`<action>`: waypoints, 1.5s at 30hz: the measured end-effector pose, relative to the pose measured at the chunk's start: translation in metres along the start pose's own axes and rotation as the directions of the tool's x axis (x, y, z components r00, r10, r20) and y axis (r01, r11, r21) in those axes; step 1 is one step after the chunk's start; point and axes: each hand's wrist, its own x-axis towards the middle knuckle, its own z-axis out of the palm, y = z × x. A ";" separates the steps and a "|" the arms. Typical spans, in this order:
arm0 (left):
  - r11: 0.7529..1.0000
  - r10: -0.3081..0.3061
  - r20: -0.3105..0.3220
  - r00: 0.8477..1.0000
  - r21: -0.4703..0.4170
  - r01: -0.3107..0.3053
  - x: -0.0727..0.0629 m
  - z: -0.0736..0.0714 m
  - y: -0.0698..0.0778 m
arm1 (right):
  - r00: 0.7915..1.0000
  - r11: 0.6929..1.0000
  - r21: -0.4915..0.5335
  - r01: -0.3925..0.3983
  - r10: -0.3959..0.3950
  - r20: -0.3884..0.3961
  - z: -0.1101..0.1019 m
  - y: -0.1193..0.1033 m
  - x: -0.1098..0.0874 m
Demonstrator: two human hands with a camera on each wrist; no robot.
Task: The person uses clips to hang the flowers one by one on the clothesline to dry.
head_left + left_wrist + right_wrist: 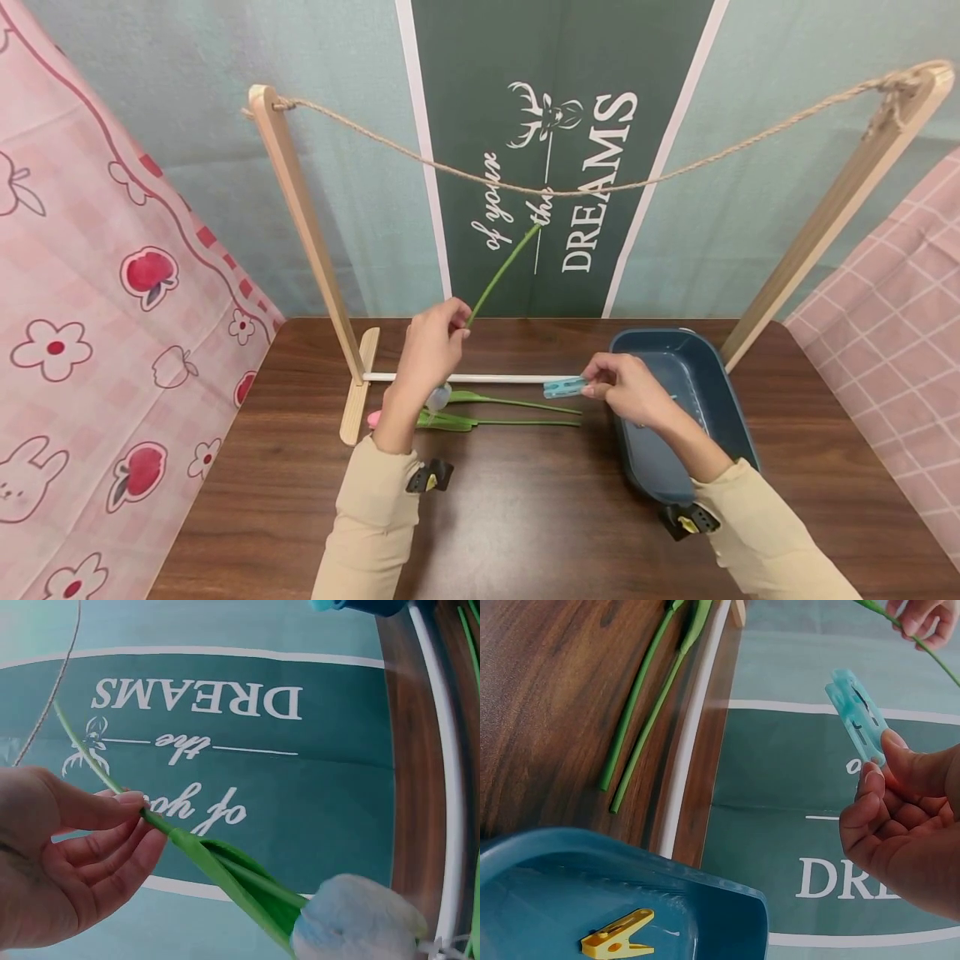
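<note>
1. Tulip (232,881): stem crosses the left hand (435,343); bloom below the grip, bare stem end above, near the rope (525,191) in view, though depth is hard to judge.
2. Left thumb and fingertips pinch the stem.
3. Right hand (632,390): thumb and fingers pinch one end of a blue clothespin (562,388).
4. Hands well apart; basin (727,907) edge beneath right forearm; wooden posts (303,212) stand outside both hands.

In head view, we face forward and down over the bench (525,517); both wrist views (far closer) share the lettered backdrop (558,158).
</note>
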 end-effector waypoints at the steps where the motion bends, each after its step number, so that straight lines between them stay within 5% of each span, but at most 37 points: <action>1: 1.000 0.007 -0.011 1.000 -0.001 -0.007 0.001 -0.001 0.001 | 1.000 1.000 0.000 0.003 -0.003 0.000 0.000 0.000 0.000; 15: 1.000 0.006 -0.035 0.999 0.004 -0.006 0.016 -0.017 0.014 | 1.000 1.000 -0.003 0.005 -0.004 0.009 0.001 0.003 -0.001; 28: 0.998 -0.053 -0.048 0.997 -0.037 0.051 0.024 -0.025 0.013 | 1.000 1.000 -0.006 0.000 0.000 0.013 0.001 0.003 -0.001; 45: 0.999 -0.042 -0.091 0.995 -0.020 0.040 0.028 -0.032 0.012 | 1.000 1.000 -0.009 -0.009 0.009 0.014 -0.001 0.002 -0.001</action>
